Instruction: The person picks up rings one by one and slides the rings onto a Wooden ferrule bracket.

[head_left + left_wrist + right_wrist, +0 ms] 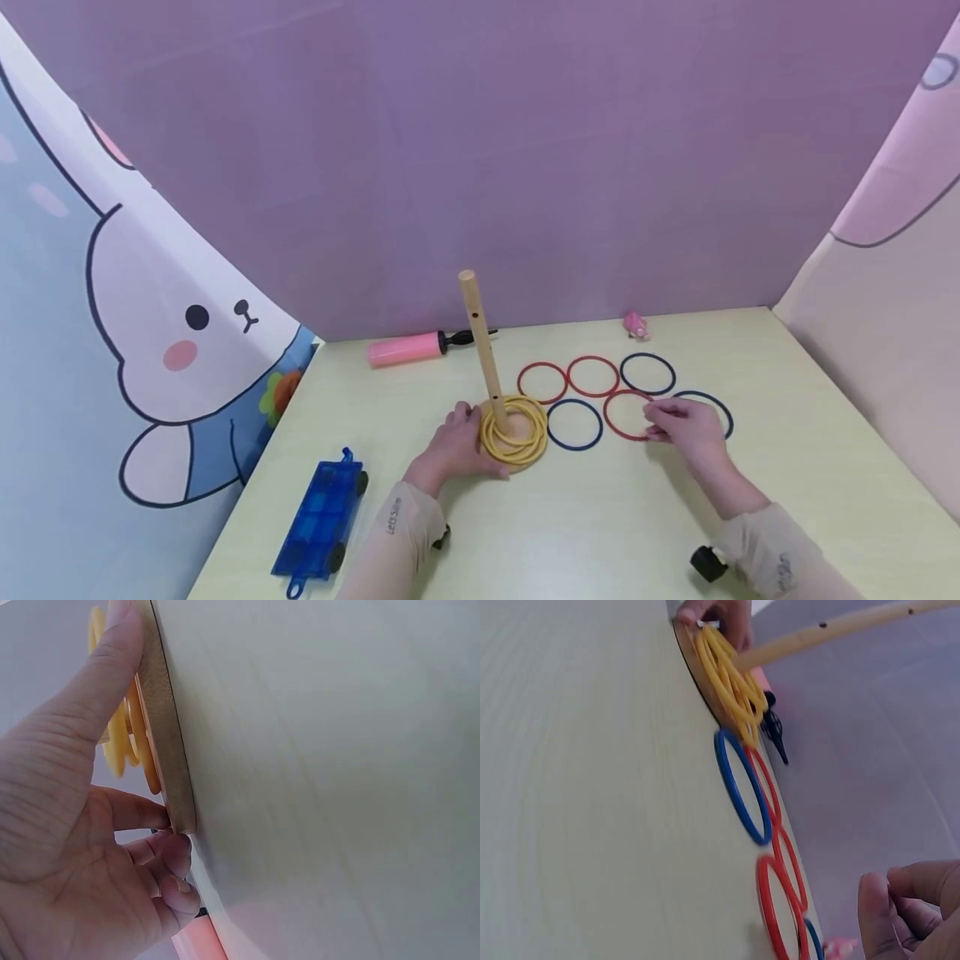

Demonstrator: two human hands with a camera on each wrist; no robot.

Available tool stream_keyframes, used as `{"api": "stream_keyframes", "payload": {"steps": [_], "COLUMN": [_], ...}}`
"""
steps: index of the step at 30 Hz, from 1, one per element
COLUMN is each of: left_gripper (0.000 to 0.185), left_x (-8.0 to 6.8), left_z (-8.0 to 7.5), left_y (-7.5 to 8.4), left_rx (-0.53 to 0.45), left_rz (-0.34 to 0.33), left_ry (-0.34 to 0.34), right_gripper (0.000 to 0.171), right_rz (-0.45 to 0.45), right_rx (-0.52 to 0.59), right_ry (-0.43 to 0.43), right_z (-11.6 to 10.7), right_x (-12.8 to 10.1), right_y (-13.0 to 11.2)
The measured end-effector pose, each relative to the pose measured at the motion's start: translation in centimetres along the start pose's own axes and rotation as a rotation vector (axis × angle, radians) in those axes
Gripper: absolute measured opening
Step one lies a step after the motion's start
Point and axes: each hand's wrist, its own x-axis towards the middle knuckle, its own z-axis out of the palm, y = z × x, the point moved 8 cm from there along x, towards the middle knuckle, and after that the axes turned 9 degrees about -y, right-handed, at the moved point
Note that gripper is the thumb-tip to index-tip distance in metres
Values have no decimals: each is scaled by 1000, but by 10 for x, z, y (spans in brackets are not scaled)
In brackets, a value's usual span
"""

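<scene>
A wooden peg [480, 342] stands on a round wooden base [176, 772] with several yellow rings [513, 429] stacked around it. My left hand [453, 446] grips the base's left rim, thumb along the top and fingers curled at the edge. Red and blue rings lie flat to the right. My right hand [686, 425] hovers at the right edge of the nearest red ring [626, 415], partly covering a blue ring [708, 408]. Its fingers [900, 915] are loosely curled with nothing between them, and the red ring [776, 907] lies flat beside them.
Two red rings [542, 382] [592, 376] and a blue ring [647, 372] form the far row; another blue ring [573, 424] lies by the base. A pink pump [405, 348] and a small pink toy [636, 325] sit by the back wall. A blue toy cart [322, 521] is front left.
</scene>
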Motion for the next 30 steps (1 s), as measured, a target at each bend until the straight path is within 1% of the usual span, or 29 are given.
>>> {"api": "stream_keyframes", "payload": {"steps": [4,8,13,18,20,24,30], "left_gripper": [123,123,124,124,123,123,123], "left_x": [0,0,-1,-1,0,0,2], "left_z": [2,5,5,3,2,1,3], "left_y": [-2,-4,-5,-5,-4,-3,-3], "left_rx": [2,7,10,10,11,0,0], "left_rz": [1,0,-10,-9,-8,-8,-11], "left_ry": [2,5,8,11,14,9,-3], "right_gripper": [34,35,37,34,33,30,31], "right_rz": [-9,41,110,121,124,148,187], "right_rx": [-48,-152,-278,-394,-448,-542,-626], "right_ry": [57,97,130,175,187,175,107], "right_z": [-28,-52,-78,-102,-109,-117,-121], "right_x": [-7,-15,-22,-21,-19,-14,-9], "right_y": [9,21,34,39,40,40,44]}}
